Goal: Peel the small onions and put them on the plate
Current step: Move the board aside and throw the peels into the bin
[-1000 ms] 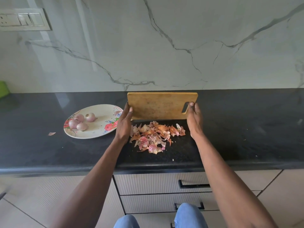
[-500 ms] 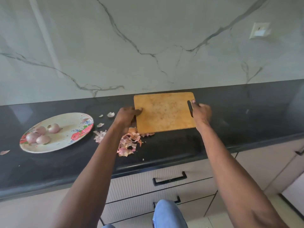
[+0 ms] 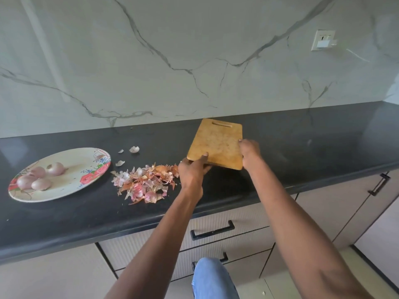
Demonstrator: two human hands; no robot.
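Onions [image 3: 38, 178]: four peeled, all on the plate [image 3: 71, 190] — job looks finished.
Hands: left hand [image 3: 192, 172] and right hand [image 3: 250, 153] both clasp the cutting board [image 3: 218, 143].
Left over: skins [image 3: 144, 182] — counter cleanup.

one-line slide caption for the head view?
Both hands, left hand and right hand, hold the wooden cutting board beside onion peels; four peeled onions on floral plate.

Four small peeled pink onions [image 3: 41, 176] lie on the oval floral plate [image 3: 71, 186], left of the papery onion-skin pile [image 3: 144, 183]; the rectangular wooden cutting board [image 3: 218, 143] is right of the pile.
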